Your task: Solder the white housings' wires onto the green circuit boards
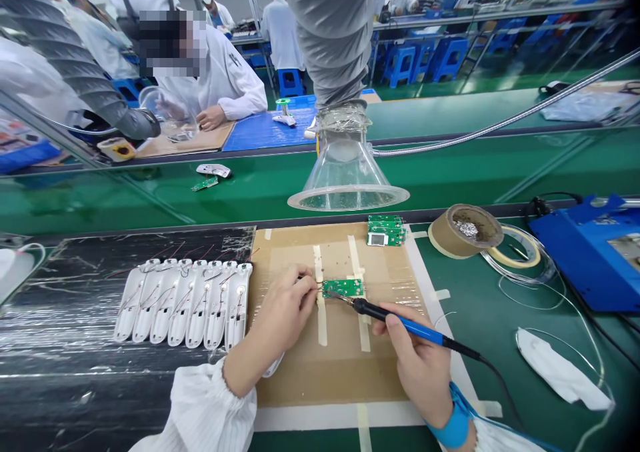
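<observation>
A green circuit board lies on the taped cardboard sheet. My right hand is closed around the blue handle of a soldering iron, whose tip meets the board's lower left part. At the board's left end, my left hand pinches what looks like a thin wire; the fingers mostly hide it. Part of a white plastic shell shows beneath my left wrist. A blue wrist strap circles my right wrist.
White shells with wires stand in a row at left. Stacked green boards lie behind. A clear fume hood hangs above. Right are a tape roll, solder wire and a blue machine. A co-worker sits opposite.
</observation>
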Demonstrator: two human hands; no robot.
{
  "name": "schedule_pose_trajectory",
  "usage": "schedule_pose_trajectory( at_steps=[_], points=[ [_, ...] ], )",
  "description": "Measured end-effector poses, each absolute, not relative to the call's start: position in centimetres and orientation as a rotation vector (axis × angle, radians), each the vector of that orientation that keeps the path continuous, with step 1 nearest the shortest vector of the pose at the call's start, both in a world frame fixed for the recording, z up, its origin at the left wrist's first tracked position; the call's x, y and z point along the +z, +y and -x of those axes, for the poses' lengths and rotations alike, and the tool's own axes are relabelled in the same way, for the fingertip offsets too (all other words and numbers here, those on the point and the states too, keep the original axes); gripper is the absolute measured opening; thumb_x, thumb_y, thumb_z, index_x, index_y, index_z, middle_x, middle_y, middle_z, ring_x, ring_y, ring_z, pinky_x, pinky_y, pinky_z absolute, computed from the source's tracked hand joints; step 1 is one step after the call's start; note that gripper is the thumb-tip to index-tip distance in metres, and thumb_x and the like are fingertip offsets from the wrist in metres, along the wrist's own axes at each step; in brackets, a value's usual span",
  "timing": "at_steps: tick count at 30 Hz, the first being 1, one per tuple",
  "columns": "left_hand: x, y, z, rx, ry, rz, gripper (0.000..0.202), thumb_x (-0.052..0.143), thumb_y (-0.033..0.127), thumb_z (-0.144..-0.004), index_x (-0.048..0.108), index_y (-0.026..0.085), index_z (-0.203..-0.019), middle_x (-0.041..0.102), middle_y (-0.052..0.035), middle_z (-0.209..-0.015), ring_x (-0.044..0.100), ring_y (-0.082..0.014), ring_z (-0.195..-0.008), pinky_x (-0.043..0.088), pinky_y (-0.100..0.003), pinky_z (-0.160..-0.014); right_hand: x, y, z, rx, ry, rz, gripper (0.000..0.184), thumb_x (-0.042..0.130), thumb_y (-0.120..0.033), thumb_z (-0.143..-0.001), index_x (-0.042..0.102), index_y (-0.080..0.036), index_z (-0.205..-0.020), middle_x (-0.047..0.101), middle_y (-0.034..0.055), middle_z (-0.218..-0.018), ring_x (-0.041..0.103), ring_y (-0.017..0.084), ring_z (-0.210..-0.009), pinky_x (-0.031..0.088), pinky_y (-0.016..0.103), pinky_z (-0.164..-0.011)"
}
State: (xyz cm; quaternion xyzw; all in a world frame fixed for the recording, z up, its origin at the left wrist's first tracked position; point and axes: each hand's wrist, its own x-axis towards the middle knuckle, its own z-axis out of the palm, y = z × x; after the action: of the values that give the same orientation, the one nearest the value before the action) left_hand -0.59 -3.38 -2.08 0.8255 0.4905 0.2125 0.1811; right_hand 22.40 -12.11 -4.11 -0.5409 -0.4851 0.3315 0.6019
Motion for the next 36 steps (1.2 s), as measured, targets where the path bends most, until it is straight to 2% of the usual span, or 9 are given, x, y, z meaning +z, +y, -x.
schedule_pose_trajectory(
  at_steps=[17,23,30,36],
  points=[
    [-2.3,-3.3,0.7,0.645,1.341,-2.271,0.02,0.054,0.01,-0.101,0.064,0.021,-0.088,0.066,-0.0075,-0.111,0.068,-0.0265,-0.101,0.057,-0.043,-0.088,-4.5,-12.4,-22.6,0.784,-1.143,1.265,0.017,0.065,-0.027,-0.107,0.08,-0.032,-0.113,0.078,-0.0021,-0.082,0.076,0.012,-0.074,0.064,0.017,-0.071],
    [-2.3,-3.3,0.6,0.639,1.353,-2.27,0.02,0.053,0.011,-0.102,0.064,0.021,-0.087,0.066,-0.0077,-0.112,0.068,-0.0262,-0.103,0.057,-0.043,-0.089,-4.9,-12.6,-22.8,0.765,-1.136,1.29,0.015,0.066,-0.029,-0.107,0.08,-0.03,-0.113,0.078,-0.0006,-0.084,0.078,0.015,-0.076,0.066,0.021,-0.072],
    [-2.1,-3.3,0.6,0.62,1.359,-2.258,0.022,0.051,0.011,-0.102,0.064,0.021,-0.087,0.066,-0.0082,-0.112,0.068,-0.0263,-0.104,0.058,-0.044,-0.089,-4.9,-12.7,-22.6,0.746,-1.059,1.281,0.016,0.066,-0.031,-0.108,0.08,-0.028,-0.114,0.079,0.0011,-0.082,0.078,0.018,-0.074,0.065,0.024,-0.065],
    [-2.1,-3.5,0.4,0.626,1.399,-2.218,0.019,0.054,0.013,-0.101,0.065,0.022,-0.088,0.067,-0.0079,-0.113,0.068,-0.0275,-0.109,0.057,-0.045,-0.095,-5.5,-12.9,-23.0,0.747,-1.106,1.305,0.019,0.064,-0.033,-0.11,0.078,-0.03,-0.123,0.079,0.0023,-0.094,0.077,0.019,-0.085,0.067,0.029,-0.078]
  ],
)
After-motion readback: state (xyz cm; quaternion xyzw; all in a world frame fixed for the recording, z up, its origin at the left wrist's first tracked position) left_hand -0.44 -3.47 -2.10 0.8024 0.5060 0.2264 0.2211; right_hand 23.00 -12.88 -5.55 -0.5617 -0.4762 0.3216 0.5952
